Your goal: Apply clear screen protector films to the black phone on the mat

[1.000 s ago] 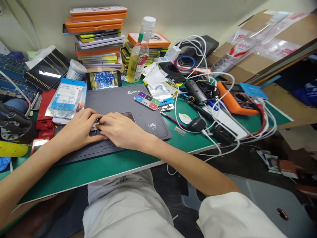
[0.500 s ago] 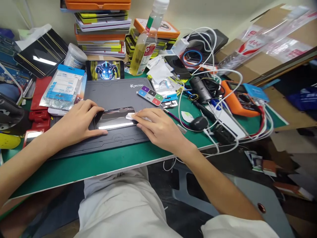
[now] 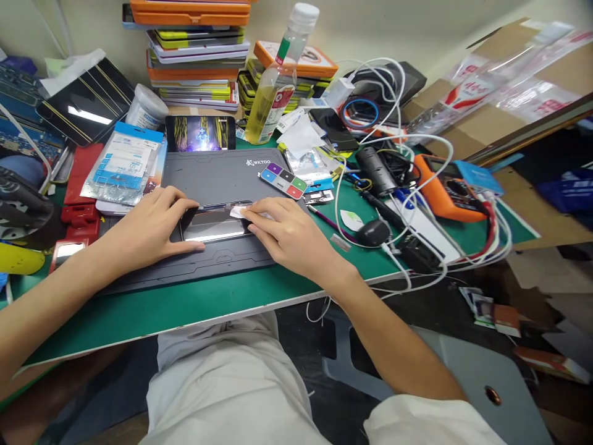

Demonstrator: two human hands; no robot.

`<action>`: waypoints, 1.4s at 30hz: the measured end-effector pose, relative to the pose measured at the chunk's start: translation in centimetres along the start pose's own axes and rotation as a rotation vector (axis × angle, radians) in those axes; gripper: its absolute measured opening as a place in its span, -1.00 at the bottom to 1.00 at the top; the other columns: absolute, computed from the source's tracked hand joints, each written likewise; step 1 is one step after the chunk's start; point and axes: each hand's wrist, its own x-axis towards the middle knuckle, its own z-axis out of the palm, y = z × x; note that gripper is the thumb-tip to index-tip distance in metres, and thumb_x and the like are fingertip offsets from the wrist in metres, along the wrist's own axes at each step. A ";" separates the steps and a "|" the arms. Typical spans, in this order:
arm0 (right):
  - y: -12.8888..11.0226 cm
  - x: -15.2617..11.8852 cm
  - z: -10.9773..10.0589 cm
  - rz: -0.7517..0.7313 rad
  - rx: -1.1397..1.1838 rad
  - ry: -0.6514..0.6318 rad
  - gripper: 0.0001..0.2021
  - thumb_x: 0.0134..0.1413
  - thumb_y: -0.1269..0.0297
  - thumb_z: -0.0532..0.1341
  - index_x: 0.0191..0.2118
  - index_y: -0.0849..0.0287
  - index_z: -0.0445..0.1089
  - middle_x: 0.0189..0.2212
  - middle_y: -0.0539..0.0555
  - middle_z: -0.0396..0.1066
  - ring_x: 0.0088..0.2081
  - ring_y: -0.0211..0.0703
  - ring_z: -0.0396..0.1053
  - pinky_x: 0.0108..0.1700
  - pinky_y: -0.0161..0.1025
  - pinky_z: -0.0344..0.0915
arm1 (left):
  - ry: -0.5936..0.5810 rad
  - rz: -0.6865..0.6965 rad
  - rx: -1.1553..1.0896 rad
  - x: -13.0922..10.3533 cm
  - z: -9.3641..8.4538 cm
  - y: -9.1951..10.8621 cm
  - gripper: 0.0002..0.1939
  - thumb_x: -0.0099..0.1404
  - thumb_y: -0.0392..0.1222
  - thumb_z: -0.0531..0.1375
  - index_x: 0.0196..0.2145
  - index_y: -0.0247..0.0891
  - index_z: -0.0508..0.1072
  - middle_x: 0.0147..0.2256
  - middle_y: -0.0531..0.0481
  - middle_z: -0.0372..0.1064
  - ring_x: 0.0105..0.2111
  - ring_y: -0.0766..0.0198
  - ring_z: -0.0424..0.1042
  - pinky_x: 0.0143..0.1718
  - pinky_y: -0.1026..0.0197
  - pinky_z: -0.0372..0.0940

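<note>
Left hand (image 3: 155,224) holds the phone (image 3: 212,225) by its edges; right hand (image 3: 291,238) pinches tissue (image 3: 238,212); bare mat (image 3: 208,176) lies behind.

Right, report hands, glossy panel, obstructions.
Left hand at panel, left end. Right hand pinching white wipe on panel. Panel on gray mat. Multicolored strip beyond, touching neither hand.

Fairly bright, even light covers the dark-grey rectangular mat (image 3: 204,170). White glare streaks the glossy black rectangular panel (image 3: 213,224) on it; far right of it, the brown cardboard box (image 3: 561,72) looks stretched and soft.
</note>
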 end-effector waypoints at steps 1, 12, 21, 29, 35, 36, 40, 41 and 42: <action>0.0 0.3 0.1 0.001 0.006 -0.009 -0.61 0.86 0.34 0.21 0.47 0.13 0.73 0.27 0.33 0.80 0.32 0.31 0.72 0.42 0.32 0.65 | -0.002 -0.001 -0.004 0.0 0.0 0.0 -0.05 0.68 0.62 0.36 0.61 -0.18 0.57 0.37 -0.37 0.53 0.37 -0.39 0.56 0.61 -0.45 0.46; 0.1 4.8 1.3 -0.098 0.098 -0.092 -0.62 0.81 0.33 0.22 0.34 -0.02 0.80 0.19 0.21 0.80 0.41 0.29 0.65 0.75 0.61 0.34 | 0.014 -0.034 -0.014 0.0 0.3 -0.2 0.16 0.64 0.67 0.38 0.76 -0.24 0.31 0.32 -0.38 0.58 0.38 -0.44 0.57 0.60 -0.47 0.44; -1.0 6.2 2.3 -0.207 0.047 -0.078 -0.56 0.88 0.29 0.14 0.40 0.20 0.79 0.19 0.32 0.80 0.38 0.28 0.68 0.75 0.54 0.44 | 0.006 -0.030 -0.006 -0.1 -0.2 0.2 0.16 0.67 0.67 0.35 0.79 -0.23 0.26 0.37 -0.41 0.57 0.40 -0.42 0.59 0.60 -0.45 0.44; 2.3 0.8 -0.6 -0.040 0.004 -0.008 -0.58 0.80 0.36 0.22 0.39 -0.07 0.81 0.19 0.17 0.86 0.36 0.26 0.71 0.70 0.58 0.47 | 0.026 -0.007 -0.012 -0.2 0.4 -0.1 0.18 0.70 0.67 0.31 0.82 -0.25 0.22 0.38 -0.42 0.59 0.39 -0.44 0.57 0.61 -0.43 0.39; 0.3 -1.5 -0.5 -0.076 -0.012 0.055 -0.59 0.81 0.40 0.24 0.46 0.05 0.75 0.19 0.19 0.87 0.34 0.24 0.77 0.68 0.57 0.53 | 0.003 -0.004 0.011 -0.2 0.3 0.2 0.12 0.71 0.71 0.22 0.78 -0.21 0.32 0.43 -0.42 0.55 0.45 -0.45 0.53 0.65 -0.40 0.35; -0.1 -1.8 -0.5 -0.082 -0.010 0.067 -0.59 0.81 0.41 0.25 0.47 0.05 0.73 0.20 0.19 0.87 0.33 0.23 0.78 0.68 0.59 0.53 | -0.001 -0.001 0.017 -0.1 0.2 0.2 0.10 0.72 0.71 0.21 0.76 -0.21 0.37 0.43 -0.41 0.54 0.46 -0.44 0.52 0.65 -0.39 0.35; -0.7 -2.3 -0.4 -0.051 0.003 0.056 -0.57 0.79 0.43 0.26 0.48 -0.02 0.73 0.23 0.16 0.86 0.34 0.24 0.78 0.69 0.64 0.51 | -0.015 0.025 0.029 0.0 0.2 0.1 0.06 0.74 0.73 0.16 0.66 -0.24 0.53 0.41 -0.42 0.56 0.42 -0.41 0.54 0.64 -0.38 0.38; -0.8 -2.0 -0.3 -0.041 0.011 0.044 -0.56 0.79 0.43 0.25 0.47 -0.03 0.74 0.23 0.16 0.86 0.35 0.25 0.77 0.70 0.66 0.50 | -0.016 0.026 0.028 0.0 0.2 0.0 0.06 0.73 0.74 0.16 0.64 -0.24 0.55 0.40 -0.41 0.57 0.41 -0.40 0.55 0.64 -0.39 0.38; -0.9 -1.6 -0.1 -0.035 0.020 0.030 -0.57 0.79 0.42 0.25 0.46 -0.05 0.75 0.22 0.16 0.86 0.36 0.25 0.77 0.70 0.67 0.49 | -0.017 0.025 0.027 0.0 0.1 -0.1 0.06 0.72 0.76 0.16 0.64 -0.22 0.56 0.39 -0.40 0.57 0.40 -0.39 0.55 0.64 -0.39 0.38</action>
